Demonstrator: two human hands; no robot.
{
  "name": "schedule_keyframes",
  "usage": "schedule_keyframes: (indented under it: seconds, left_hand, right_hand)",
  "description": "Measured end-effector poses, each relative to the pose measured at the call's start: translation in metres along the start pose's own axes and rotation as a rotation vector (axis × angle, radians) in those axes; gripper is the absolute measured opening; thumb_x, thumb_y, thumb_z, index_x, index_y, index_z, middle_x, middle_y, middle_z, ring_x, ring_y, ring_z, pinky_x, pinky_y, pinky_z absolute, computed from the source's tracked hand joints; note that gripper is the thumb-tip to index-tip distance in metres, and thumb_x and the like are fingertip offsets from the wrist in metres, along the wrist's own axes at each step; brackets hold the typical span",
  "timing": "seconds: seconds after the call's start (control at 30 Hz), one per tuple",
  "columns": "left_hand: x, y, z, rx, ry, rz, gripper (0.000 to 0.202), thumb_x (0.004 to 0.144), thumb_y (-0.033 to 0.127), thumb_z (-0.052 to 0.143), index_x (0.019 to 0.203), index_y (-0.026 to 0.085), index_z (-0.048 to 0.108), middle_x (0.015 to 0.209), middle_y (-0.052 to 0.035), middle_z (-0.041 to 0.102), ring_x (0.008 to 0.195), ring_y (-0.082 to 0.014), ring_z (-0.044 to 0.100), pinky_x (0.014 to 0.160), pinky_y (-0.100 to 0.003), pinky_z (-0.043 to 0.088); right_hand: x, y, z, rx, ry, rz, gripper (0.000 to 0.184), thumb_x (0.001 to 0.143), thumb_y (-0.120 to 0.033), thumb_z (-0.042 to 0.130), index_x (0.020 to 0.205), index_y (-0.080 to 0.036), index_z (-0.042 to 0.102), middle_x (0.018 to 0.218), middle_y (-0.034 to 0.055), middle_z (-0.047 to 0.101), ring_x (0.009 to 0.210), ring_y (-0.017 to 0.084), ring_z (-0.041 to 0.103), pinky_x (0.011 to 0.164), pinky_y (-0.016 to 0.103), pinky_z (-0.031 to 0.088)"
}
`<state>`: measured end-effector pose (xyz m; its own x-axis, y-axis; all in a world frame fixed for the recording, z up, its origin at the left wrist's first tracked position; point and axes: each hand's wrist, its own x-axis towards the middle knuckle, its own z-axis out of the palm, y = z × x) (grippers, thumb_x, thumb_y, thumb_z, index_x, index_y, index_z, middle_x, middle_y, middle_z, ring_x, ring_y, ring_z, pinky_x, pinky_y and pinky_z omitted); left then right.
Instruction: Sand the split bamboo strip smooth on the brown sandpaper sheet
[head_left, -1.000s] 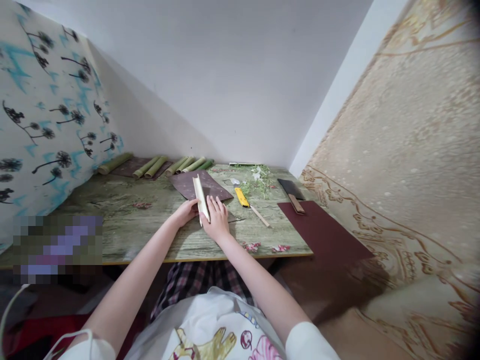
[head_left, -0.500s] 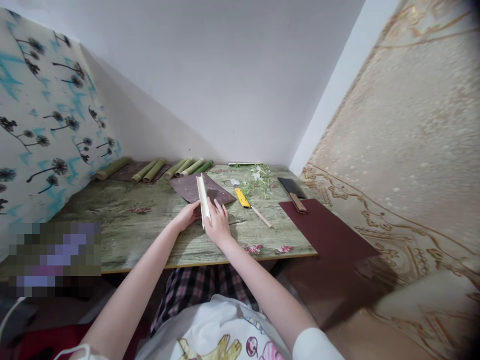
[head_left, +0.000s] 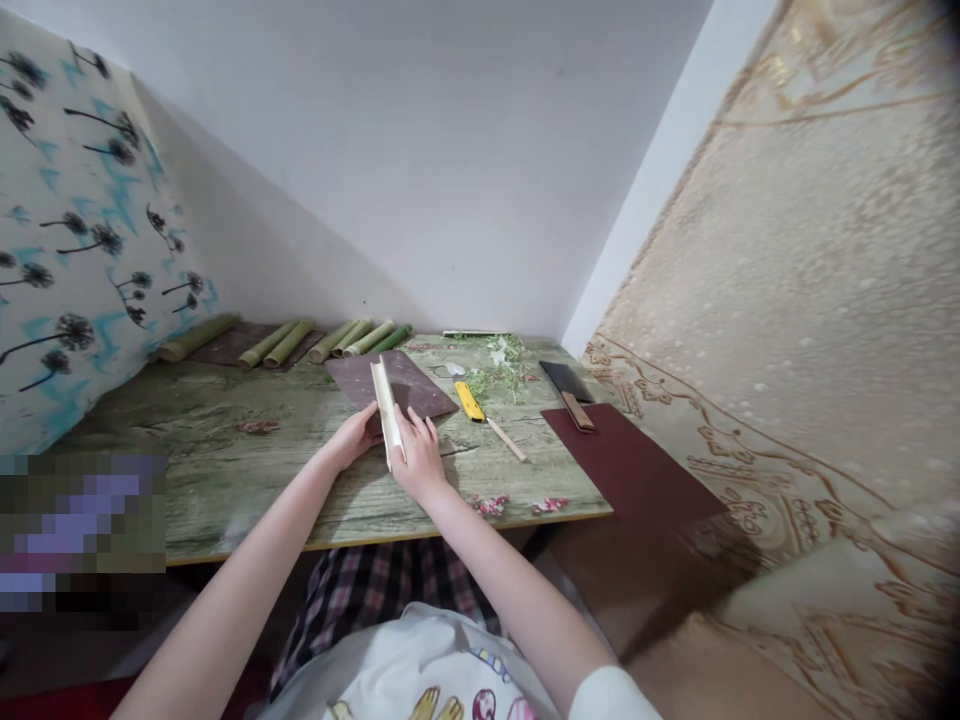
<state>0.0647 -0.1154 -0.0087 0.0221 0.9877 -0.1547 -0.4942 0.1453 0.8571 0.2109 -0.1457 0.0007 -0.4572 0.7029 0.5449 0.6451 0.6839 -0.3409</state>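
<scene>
Pale split-bamboo strip (head_left: 385, 412), trough-shaped, held near the middle of the tabletop (head_left: 225, 470) between both hands and tilted, upper end leaning away over a dark brown sheet (head_left: 424, 394). Lower end close to the wood surface; contact there hard to confirm from this angle. Left hand (head_left: 349, 438): grasping, palm side pressed against the strip's left edge. Right hand (head_left: 418, 458): grasping, fingers bent over the strip's right side, knuckles raised.

Just right of the dark brown sheet, yellow utility knife (head_left: 470, 401), blade end pointing away, with a thin wooden stick (head_left: 508, 440) lying against its near end. Beyond the knife, loose green sprigs (head_left: 499, 368). Farther right, black flat block (head_left: 564, 380), probably a whetstone, with a narrow wooden strip (head_left: 576, 411) resting on a dark red sheet (head_left: 630, 465) whose near corner overhangs the tabletop edge.

Along the far edge, row of green bamboo halves (head_left: 330, 342), one lying on a second dark sheet (head_left: 232, 345). Near edge: pink petals (head_left: 491, 505). Left wall: dandelion-print paper (head_left: 75, 230). Right wall: beige-gold patterned covering (head_left: 757, 300). Lower left: pixelated patch (head_left: 82, 530), contents unreadable. Below the hands: checked trousers (head_left: 367, 600), white printed top (head_left: 450, 680).
</scene>
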Motion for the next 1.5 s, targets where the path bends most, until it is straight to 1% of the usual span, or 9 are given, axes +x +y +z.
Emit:
schedule_keyframes:
  seconds: [0.07,0.2,0.37,0.5,0.67,0.77,0.9,1.27,1.5]
  left_hand:
    - [-0.0004,0.0008,0.0009,-0.016,0.018,0.003,0.023,0.080,0.029,0.045,0.090,0.015,0.060,0.082,-0.0058,0.066,0.075,-0.0160,0.061,0.067,-0.026,0.048]
    - [-0.0026,0.0020,0.0036,-0.019,-0.028,-0.025,0.023,0.080,0.025,0.044,0.092,0.013,0.060,0.086,-0.0081,0.066,0.078,-0.0175,0.061,0.071,-0.029,0.048]
    - [-0.0013,0.0006,0.0030,-0.041,0.063,0.013,0.021,0.081,0.025,0.043,0.089,0.014,0.059,0.086,-0.0072,0.066,0.077,-0.0169,0.061,0.070,-0.029,0.049]
    - [-0.0001,-0.0008,0.0027,-0.011,0.009,-0.001,0.025,0.082,0.026,0.042,0.093,0.012,0.059,0.087,-0.0094,0.065,0.079,-0.0180,0.061,0.071,-0.029,0.049]
    - [-0.0021,0.0002,0.0047,-0.015,0.065,0.030,0.025,0.082,0.027,0.041,0.093,0.012,0.058,0.089,-0.0095,0.065,0.080,-0.0183,0.061,0.072,-0.032,0.049]
    - [-0.0023,-0.0001,0.0034,-0.001,0.013,0.019,0.024,0.081,0.025,0.043,0.093,0.012,0.059,0.089,-0.0095,0.065,0.081,-0.0182,0.061,0.073,-0.031,0.048]
    - [-0.0006,-0.0013,0.0001,0.018,-0.031,0.018,0.019,0.078,0.022,0.048,0.088,0.012,0.061,0.085,-0.0079,0.066,0.076,-0.0166,0.061,0.071,-0.028,0.049]
    - [-0.0061,0.0012,0.0093,0.058,0.031,0.032,0.018,0.078,0.024,0.048,0.083,0.012,0.061,0.076,-0.0064,0.066,0.065,-0.0154,0.061,0.066,-0.028,0.049]
    - [-0.0059,0.0008,0.0091,0.039,0.024,0.031,0.016,0.078,0.024,0.048,0.081,0.013,0.060,0.077,-0.0061,0.066,0.066,-0.0150,0.061,0.064,-0.027,0.049]
  right_hand:
    - [-0.0001,-0.0005,-0.0007,-0.001,-0.008,-0.025,0.063,0.075,-0.018,0.037,0.135,-0.019,0.016,0.134,0.0014,0.032,0.125,0.017,0.017,0.103,0.039,0.009]
    - [0.0007,0.0002,-0.0007,-0.014,0.009,0.056,0.064,0.076,-0.018,0.037,0.135,-0.018,0.015,0.135,0.0026,0.028,0.124,0.019,0.019,0.102,0.039,0.011]
    - [0.0003,0.0000,-0.0022,-0.005,-0.003,0.020,0.065,0.075,-0.016,0.037,0.135,-0.020,0.014,0.131,0.0016,0.036,0.124,0.017,0.019,0.103,0.038,0.010]
    - [0.0003,-0.0019,-0.0045,-0.006,-0.006,0.055,0.064,0.076,-0.017,0.038,0.136,-0.020,0.014,0.130,0.0029,0.038,0.124,0.019,0.019,0.102,0.040,0.010]
    - [-0.0007,-0.0016,-0.0055,0.009,0.007,0.036,0.063,0.076,-0.017,0.038,0.135,-0.020,0.016,0.128,0.0034,0.040,0.124,0.018,0.021,0.102,0.038,0.011]
    - [-0.0004,-0.0010,-0.0049,0.009,0.016,0.044,0.062,0.076,-0.017,0.038,0.135,-0.019,0.017,0.128,0.0044,0.040,0.123,0.018,0.022,0.101,0.038,0.012]
    - [-0.0004,0.0008,-0.0037,0.008,0.022,0.071,0.063,0.075,-0.016,0.039,0.135,-0.018,0.018,0.127,0.0065,0.041,0.122,0.019,0.024,0.100,0.038,0.015]
    - [-0.0023,0.0036,-0.0029,0.038,0.068,0.054,0.061,0.075,-0.016,0.039,0.134,-0.017,0.022,0.123,0.0062,0.045,0.119,0.018,0.030,0.101,0.035,0.018]
    - [-0.0021,0.0029,-0.0043,0.044,0.075,0.040,0.060,0.075,-0.017,0.038,0.133,-0.017,0.023,0.125,0.0054,0.043,0.118,0.019,0.032,0.100,0.034,0.021]
